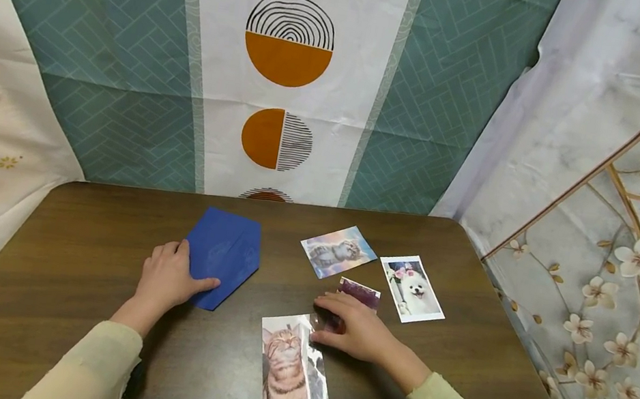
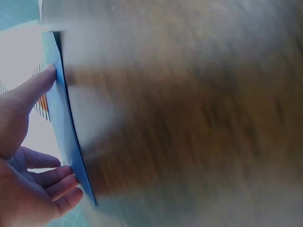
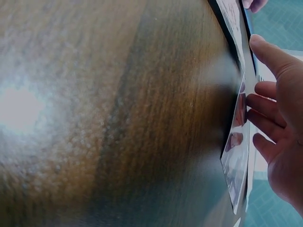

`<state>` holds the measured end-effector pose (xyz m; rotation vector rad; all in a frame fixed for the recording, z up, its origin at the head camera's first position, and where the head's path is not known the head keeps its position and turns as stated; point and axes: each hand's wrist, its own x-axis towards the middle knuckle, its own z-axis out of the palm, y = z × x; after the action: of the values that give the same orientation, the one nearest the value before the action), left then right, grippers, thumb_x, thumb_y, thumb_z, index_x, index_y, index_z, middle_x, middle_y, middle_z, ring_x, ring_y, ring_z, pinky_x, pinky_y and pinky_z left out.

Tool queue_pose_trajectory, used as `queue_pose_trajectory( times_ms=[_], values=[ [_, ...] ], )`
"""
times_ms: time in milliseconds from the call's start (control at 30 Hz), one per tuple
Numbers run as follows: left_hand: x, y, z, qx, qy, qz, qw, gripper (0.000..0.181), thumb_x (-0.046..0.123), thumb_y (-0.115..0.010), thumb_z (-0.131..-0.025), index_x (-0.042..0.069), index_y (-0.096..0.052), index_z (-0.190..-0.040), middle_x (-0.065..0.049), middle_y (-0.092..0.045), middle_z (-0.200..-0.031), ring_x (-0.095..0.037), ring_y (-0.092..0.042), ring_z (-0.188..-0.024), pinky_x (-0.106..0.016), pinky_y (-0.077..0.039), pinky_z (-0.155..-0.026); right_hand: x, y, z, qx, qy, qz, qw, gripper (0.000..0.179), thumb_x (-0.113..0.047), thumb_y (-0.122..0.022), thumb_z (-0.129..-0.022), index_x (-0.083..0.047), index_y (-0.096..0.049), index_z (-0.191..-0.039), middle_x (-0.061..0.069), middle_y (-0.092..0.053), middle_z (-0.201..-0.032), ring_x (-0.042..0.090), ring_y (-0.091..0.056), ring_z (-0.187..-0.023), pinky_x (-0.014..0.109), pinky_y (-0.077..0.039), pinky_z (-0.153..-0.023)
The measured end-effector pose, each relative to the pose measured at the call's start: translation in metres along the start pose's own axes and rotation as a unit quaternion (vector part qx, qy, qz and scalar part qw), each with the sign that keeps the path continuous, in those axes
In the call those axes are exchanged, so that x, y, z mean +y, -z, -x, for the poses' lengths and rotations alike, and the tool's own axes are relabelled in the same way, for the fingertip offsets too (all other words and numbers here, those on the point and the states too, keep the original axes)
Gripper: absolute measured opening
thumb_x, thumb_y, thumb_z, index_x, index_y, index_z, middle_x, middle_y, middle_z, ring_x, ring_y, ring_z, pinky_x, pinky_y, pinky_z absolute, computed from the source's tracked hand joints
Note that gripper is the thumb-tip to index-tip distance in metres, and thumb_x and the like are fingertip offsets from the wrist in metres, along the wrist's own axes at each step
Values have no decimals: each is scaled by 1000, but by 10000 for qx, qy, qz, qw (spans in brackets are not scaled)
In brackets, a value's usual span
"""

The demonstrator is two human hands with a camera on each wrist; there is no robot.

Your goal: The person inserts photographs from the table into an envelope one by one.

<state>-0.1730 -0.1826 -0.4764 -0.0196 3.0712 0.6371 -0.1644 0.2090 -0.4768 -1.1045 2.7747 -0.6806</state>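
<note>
A blue envelope lies on the table at the left of centre. My left hand rests on it, thumb across its lower part and fingertips along its left edge; in the left wrist view the thumb touches its surface. My right hand lies over a purple photo card, covering much of it, with fingers spread loosely. Close to the right thumb is an orange cat photo with glare on its right side. The right wrist view shows the fingers beside glossy photos; exact contact is unclear.
Past the right hand lie a photo of a cat on a pastel background and a white dog photo. The brown wooden table is bordered by a patterned curtain behind and cloths at both sides.
</note>
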Motion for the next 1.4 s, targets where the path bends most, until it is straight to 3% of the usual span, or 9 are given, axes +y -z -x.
queue_pose_trajectory(
  times_ms=[300, 733, 1400],
  values=[
    [2, 1, -3, -358, 314, 343, 9983, 114, 51, -85, -87, -20, -28, -157, -48, -31, -155, -66, -26, -142, -76, -27, -113, -2, 0, 0, 3, 22, -16, 10000, 62, -41, -83, -92, -5, -69, -141, 15, -66, -146, 35, -57, -141, 53, -43, -117],
    [4, 1, -5, -429, 435, 646, 9960, 101, 44, -87, -87, -12, -39, -156, -45, -29, -151, -63, -23, -138, -78, -24, -106, -1, -1, 0, 5, 73, -23, 10000, 61, -41, -83, -92, -5, -69, -140, 14, -66, -146, 35, -56, -142, 53, -43, -117],
    [4, 1, -9, -510, 516, 806, 9941, 102, 42, -87, -87, -8, -36, -159, -43, -31, -146, -61, -25, -134, -76, -25, -104, -3, 0, 3, 21, 140, 16, 9999, 61, -40, -84, -93, -4, -69, -140, 15, -67, -145, 35, -58, -139, 53, -45, -115]
  ],
)
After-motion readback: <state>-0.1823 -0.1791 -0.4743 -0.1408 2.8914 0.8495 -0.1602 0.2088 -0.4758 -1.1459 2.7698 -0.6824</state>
